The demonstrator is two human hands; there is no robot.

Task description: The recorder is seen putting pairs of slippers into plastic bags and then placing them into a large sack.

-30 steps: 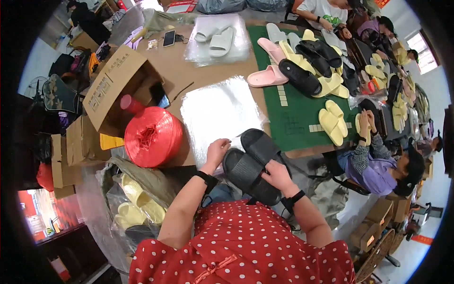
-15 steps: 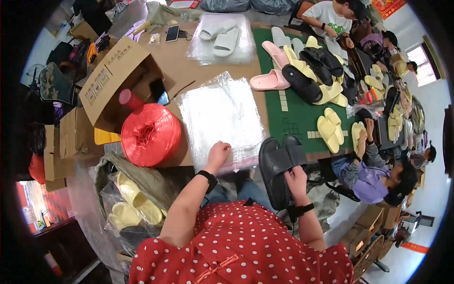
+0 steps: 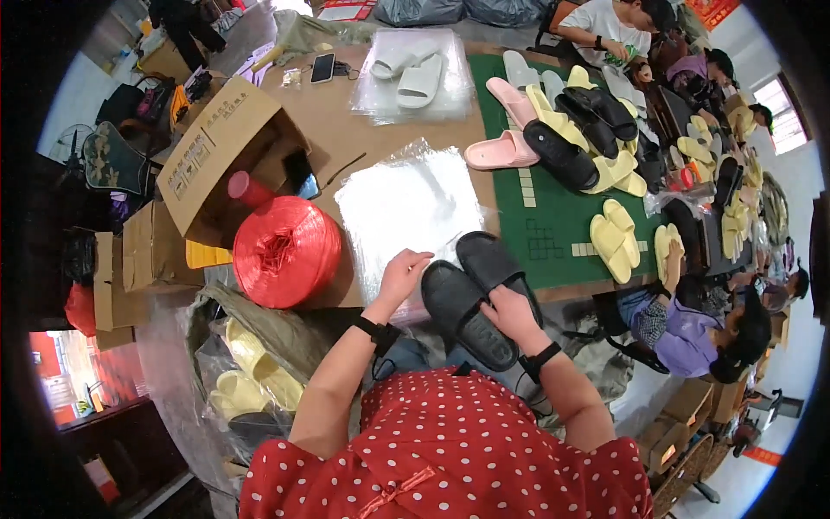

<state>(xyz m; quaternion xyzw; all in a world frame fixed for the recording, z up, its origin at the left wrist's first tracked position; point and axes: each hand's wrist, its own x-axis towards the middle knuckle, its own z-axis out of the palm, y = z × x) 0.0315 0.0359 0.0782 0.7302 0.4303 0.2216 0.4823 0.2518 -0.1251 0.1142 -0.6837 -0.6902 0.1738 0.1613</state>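
Note:
My right hand [image 3: 510, 313] grips a pair of black slide slippers [image 3: 450, 298], held side by side over the table's near edge with their toes pointing away from me. My left hand [image 3: 404, 278] is closed in a pinch at the near right part of a stack of clear plastic bags [image 3: 380, 208]. Between its fingertips is what looks like the edge of the top bag. The slippers' toe ends overlap the near right corner of the stack, close to my left fingertips.
Left of the bags sit a big red twine roll [image 3: 287, 251] and an open cardboard box [image 3: 220, 147]. White slippers [image 3: 419, 82] lie on more bags behind. Pink, yellow and black slippers [image 3: 562, 156] crowd the green mat [image 3: 540, 246]. Co-workers, one in purple [image 3: 692, 333], sit at right.
My right hand has brought the black slippers left and up, toward the bag stack. My left hand has shifted slightly, its fingertips now pinched close to the slippers' toes.

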